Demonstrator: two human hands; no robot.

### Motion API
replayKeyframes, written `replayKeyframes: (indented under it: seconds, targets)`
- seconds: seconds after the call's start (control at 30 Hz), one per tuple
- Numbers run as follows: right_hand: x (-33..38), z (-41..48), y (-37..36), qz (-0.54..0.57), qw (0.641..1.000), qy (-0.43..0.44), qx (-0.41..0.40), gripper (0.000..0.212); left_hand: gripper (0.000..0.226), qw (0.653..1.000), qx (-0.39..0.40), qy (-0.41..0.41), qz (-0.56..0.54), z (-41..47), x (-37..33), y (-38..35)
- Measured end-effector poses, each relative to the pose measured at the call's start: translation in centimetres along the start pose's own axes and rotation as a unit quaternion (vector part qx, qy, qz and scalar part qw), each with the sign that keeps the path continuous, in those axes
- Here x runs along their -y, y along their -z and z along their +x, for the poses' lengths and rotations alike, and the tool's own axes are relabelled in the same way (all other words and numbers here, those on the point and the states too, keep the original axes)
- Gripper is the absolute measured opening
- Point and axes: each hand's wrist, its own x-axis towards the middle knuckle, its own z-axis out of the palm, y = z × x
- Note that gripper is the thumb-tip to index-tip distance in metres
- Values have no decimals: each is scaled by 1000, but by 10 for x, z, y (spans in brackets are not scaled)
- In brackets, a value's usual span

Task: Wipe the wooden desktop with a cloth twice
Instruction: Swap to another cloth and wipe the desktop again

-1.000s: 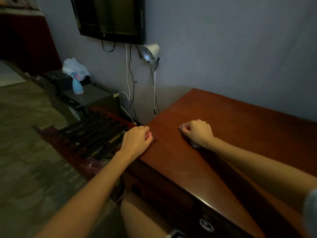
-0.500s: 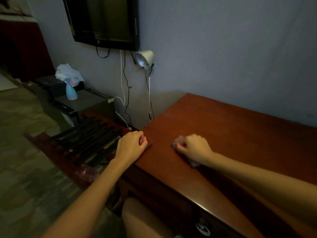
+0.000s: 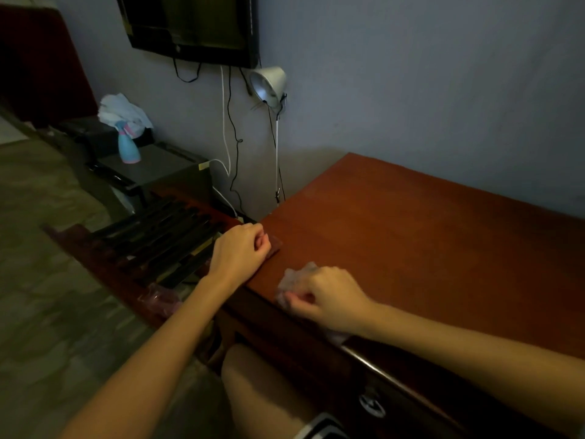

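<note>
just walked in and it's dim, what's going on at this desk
A person is wiping the wooden desk. The right hand grips a crumpled cloth pressed to the top near the front left corner. The left hand, fingers curled, rests on the desk's left edge, holding nothing visible.

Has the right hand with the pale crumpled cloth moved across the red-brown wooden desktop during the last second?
Yes. The right hand slid the pale cloth nearer the front edge of the wooden desktop.
</note>
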Motion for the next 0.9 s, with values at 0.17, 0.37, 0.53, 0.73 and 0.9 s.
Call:
replayKeyframes:
  seconds: [0.17, 0.37, 0.53, 0.73, 0.9]
  targets:
    - [-98, 32, 25, -75, 969, -231, -37, 38, 25, 1000, 4, -5, 2, 0, 1, -1]
    - [-57, 63, 11, -78, 975, -204, -43, 32, 24, 1000, 8, -1, 6, 0, -3, 3]
    - [8, 8, 1, 10, 999, 38, 0, 25, 26, 998, 42, -17, 35, 6, -8, 8]
    - [-111, 22, 18, -80, 986, -144, -23, 61, 20, 994, 56, -86, 23, 23, -54, 1]
    - [-216, 102, 36, -81, 951, -288, -77, 34, 20, 991, 86, -102, -25, 31, -83, -35]
